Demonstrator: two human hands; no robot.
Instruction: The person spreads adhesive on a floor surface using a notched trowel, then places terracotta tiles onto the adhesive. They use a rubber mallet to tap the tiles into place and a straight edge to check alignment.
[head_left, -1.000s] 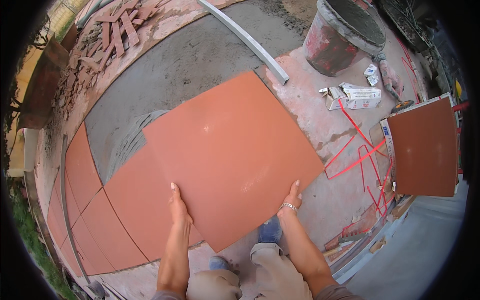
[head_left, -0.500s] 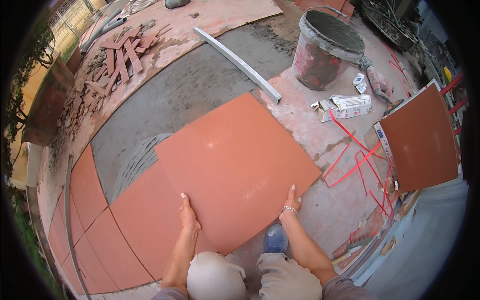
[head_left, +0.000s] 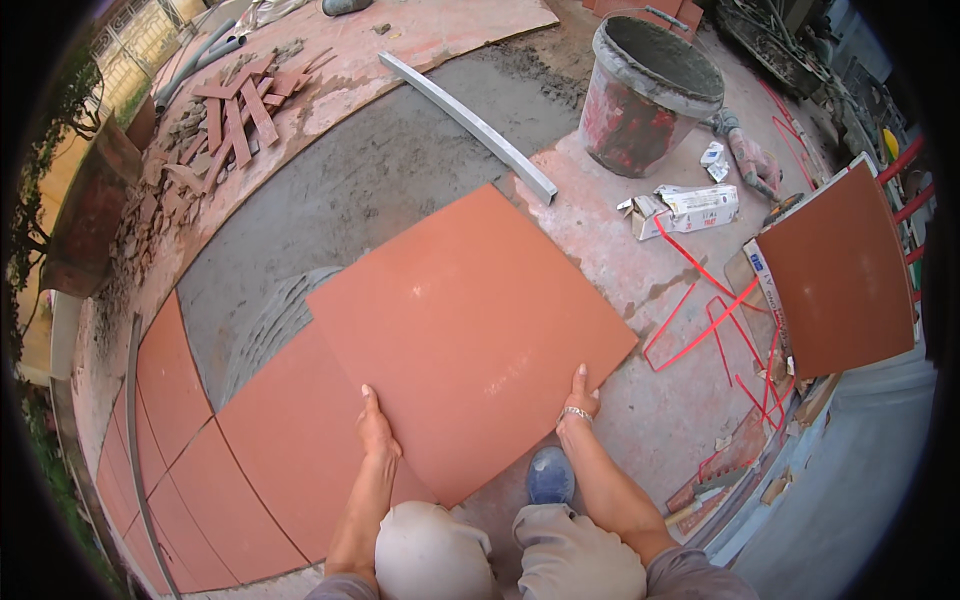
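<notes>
A large square terracotta floor tile point(head_left: 470, 330) is held in front of me by two of its edges. My left hand point(head_left: 377, 430) grips its near left edge, thumb on the face and the other fingers hidden beneath. At the near right edge my right hand point(head_left: 580, 398), with a bracelet at the wrist, grips it the same way. The held tile overlaps a laid tile point(head_left: 290, 400) on its left. Beyond it spreads a grey mortar bed point(head_left: 330, 190), with a patch of combed mortar point(head_left: 280, 320) partly covered by the tile.
A metal straightedge bar point(head_left: 470, 125) lies across the mortar's right side. Near it stand a mortar-smeared bucket point(head_left: 650, 95) and a torn carton point(head_left: 685, 210). Red strapping point(head_left: 705, 330) tangles beside stacked tiles point(head_left: 840, 275) at right. Broken tile strips point(head_left: 238, 110) lie far left.
The view has shifted slightly, so the surroundings sit a little further left. Both hands keep the same hold on the tile.
</notes>
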